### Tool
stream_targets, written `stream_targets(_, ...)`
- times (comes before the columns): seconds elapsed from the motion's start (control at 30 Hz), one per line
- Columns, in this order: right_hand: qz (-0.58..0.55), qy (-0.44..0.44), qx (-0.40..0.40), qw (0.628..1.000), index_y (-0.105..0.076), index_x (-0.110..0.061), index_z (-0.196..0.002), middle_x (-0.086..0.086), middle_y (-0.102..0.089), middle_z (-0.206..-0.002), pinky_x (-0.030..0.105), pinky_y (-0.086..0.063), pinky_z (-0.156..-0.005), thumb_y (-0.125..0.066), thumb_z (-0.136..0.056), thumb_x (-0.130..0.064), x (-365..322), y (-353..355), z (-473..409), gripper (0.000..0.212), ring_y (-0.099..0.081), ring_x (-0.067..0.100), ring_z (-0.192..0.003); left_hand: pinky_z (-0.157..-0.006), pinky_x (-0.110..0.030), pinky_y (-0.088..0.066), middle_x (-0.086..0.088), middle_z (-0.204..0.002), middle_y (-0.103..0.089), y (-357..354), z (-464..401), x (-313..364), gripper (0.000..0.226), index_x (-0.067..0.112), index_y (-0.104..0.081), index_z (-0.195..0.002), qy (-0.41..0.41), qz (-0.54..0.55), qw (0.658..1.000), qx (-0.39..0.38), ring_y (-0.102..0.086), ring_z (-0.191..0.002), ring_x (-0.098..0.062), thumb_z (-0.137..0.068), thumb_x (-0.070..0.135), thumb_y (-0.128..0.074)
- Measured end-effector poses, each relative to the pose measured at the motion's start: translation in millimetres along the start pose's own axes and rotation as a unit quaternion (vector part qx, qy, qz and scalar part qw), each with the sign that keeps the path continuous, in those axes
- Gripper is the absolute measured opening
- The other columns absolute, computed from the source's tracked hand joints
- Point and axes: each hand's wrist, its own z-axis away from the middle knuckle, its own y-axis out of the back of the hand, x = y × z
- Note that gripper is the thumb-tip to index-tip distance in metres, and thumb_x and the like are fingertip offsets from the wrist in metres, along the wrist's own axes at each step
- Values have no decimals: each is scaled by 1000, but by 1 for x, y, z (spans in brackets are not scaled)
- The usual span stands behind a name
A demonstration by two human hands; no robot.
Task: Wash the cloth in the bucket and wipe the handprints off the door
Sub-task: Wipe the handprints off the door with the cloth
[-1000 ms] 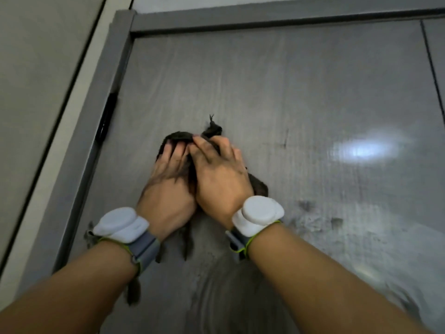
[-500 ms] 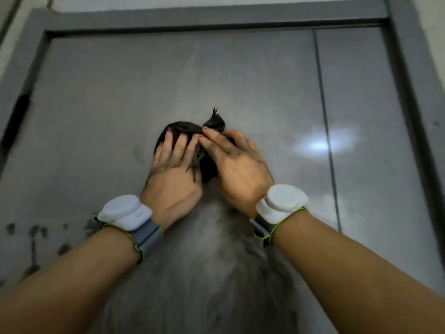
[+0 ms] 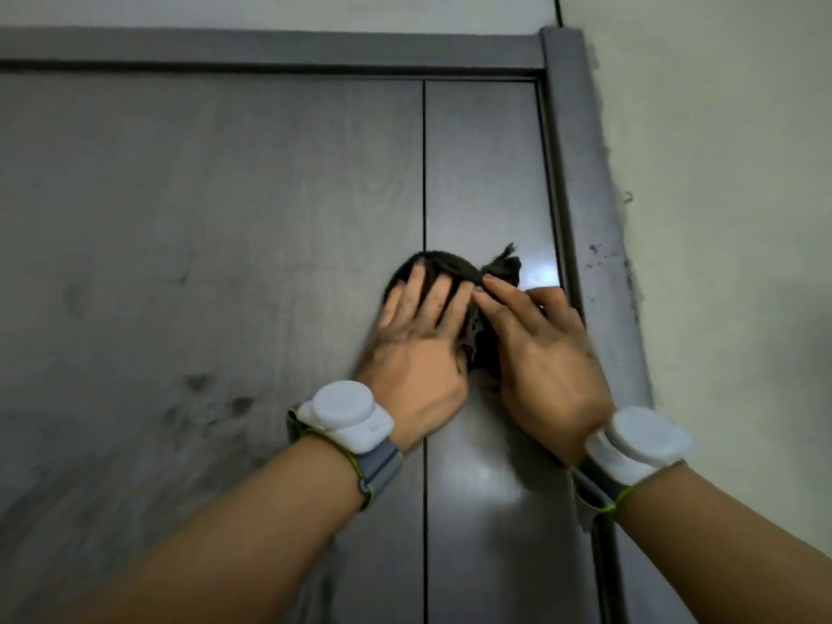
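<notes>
One dark cloth (image 3: 488, 281) is pressed flat against one grey door (image 3: 225, 218) by two hands, left hand (image 3: 418, 349) and right hand (image 3: 540, 353), fingers straight, side by side near the right frame (image 3: 581, 195). Dark smudges (image 3: 211, 398) are seen at left; a pale wall (image 3: 720, 173) at right.

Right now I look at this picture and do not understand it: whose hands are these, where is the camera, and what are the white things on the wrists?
The camera sits on a person's head and looks forward at their own two bare hands. Both the left hand and the right hand press a dark cloth flat against a grey door, near the door frame. The fingers lie straight, so it is a push, not a closed grip. Each wrist carries a white wrist device on a strap; what it does cannot be seen. Dark smudges remain on the door lower left.
</notes>
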Motion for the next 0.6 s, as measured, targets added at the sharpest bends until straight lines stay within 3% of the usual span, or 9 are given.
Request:
stream_targets(0.1,-10,-18,-6,1000,-54,-2,-131,17,-52,-136,49,-47,-87,-42,-76,-15,10,6,21,57,-50,41,-105,-122,-37,1,-1,-160,-22,-5,8,25,71,19,-25,-152,-17,32,999,-18,-2,-150,-25,-82,26,-35)
stream_targets(0.27,-43,-17,7,999,-60,1,-121,20,-57,-123,47,-47,-89,-49,-74,-9,19,12,53,50,-53,41,-99,-121,-33,2,0,-159,-23,-6,25,44,69,19,-27,-151,-39,86,994,-58,-4,-150,-23,-84,16,-42)
stream_targets(0.43,-47,5,42,998,-57,0,-127,17,-54,-132,48,-46,-89,-41,-80,-9,39,37,41,50,-51,41,-98,-120,-31,-1,0,-161,-16,4,8,64,70,20,-20,-153,-21,116,993,-21,1,-150,-22,-87,12,-44)
stream_targets(0.6,-10,-24,65,998,-50,-3,-134,15,-51,-137,49,-44,-88,-28,-83,-20,88,56,4,58,-47,41,-102,-122,-35,-6,-4,-162,-13,8,-67,86,67,15,-17,-153,-41,115,992,-26,0,-150,-26,-91,12,-43)
